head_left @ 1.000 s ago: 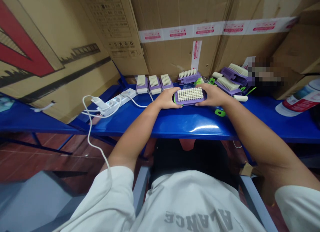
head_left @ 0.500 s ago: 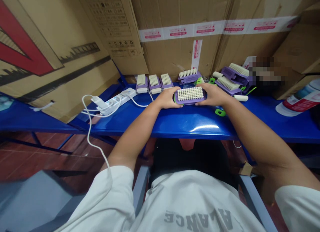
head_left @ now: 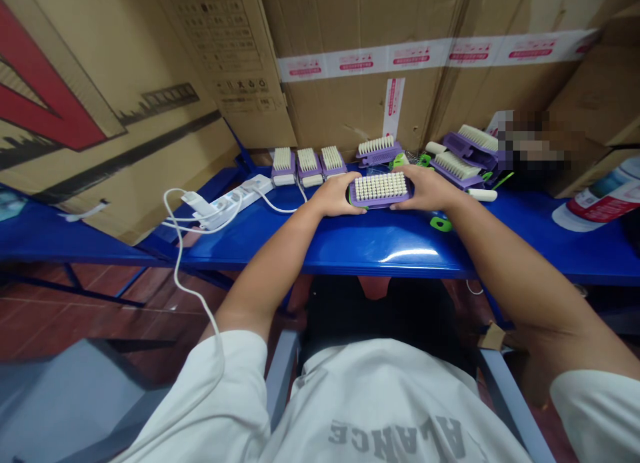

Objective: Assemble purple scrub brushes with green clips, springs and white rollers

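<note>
Between my two hands is a purple brush head (head_left: 381, 188) with rows of cream bristles facing up, just over the blue table. My left hand (head_left: 336, 195) grips its left end, thumb and fingers at the edge. The opposite end is held by my right hand (head_left: 424, 190). Behind it lies another purple brush (head_left: 377, 150) with small green parts beside it. Three purple brushes (head_left: 309, 165) stand in a row to the left. More purple brushes (head_left: 456, 164) are piled at the right, near a white handle (head_left: 482, 194). A green piece (head_left: 441, 224) lies below my right hand.
A white power strip (head_left: 225, 206) with cables sits on the left of the blue table (head_left: 370, 250). One cable hangs over the front edge. A bottle with a red label (head_left: 597, 200) lies at the right. Cardboard (head_left: 360, 110) walls the back.
</note>
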Demonstrator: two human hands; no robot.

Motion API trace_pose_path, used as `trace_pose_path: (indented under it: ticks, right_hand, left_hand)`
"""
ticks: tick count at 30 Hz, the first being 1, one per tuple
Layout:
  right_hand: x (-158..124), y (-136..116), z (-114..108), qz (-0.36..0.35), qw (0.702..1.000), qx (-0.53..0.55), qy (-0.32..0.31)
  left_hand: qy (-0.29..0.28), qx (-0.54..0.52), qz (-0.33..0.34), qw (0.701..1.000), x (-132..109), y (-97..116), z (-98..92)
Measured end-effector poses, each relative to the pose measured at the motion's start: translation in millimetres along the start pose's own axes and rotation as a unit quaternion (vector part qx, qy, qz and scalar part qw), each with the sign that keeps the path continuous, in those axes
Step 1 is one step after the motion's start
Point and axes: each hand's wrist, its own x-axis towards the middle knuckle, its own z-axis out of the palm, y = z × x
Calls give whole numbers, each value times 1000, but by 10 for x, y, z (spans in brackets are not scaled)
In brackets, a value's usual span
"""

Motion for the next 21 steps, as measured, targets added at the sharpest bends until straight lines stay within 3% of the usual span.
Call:
trace_pose_path:
  ticks: [21]
  right_hand:
    - [3, -3, 38, 11, 1000, -14, 10]
  left_hand:
    - [13, 3, -9, 1000, -8, 33, 17]
